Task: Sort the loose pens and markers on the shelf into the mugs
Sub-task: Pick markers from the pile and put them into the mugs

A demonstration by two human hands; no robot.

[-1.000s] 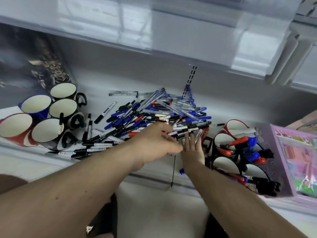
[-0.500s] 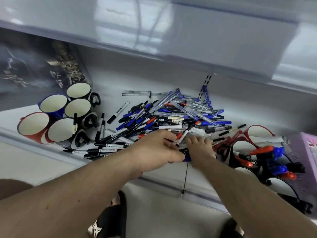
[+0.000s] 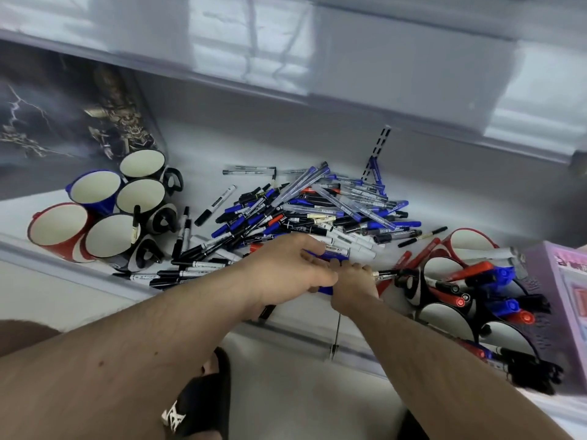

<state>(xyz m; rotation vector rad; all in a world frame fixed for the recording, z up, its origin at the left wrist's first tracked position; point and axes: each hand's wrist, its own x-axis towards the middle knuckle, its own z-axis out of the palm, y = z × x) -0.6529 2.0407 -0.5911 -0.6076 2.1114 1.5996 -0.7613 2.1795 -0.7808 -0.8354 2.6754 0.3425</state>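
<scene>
1. Meeting at the front edge of the pile [image 3: 305,214], both hands work close together on the shelf [image 3: 197,154].
2. Left hand [image 3: 286,268]: fingers curled round a blue marker [image 3: 330,254], a second blue piece poking out below at the knuckles.
3. Right hand [image 3: 355,284]: fingers bent down among the pens; whether it grips one, I cannot tell.
4. 5 mugs [image 3: 111,217] stand left of the pile, 1 holding a single black pen.
5. Right mugs [image 3: 451,274] already carry red, blue and black markers, beside a purple box [image 3: 559,300].
</scene>
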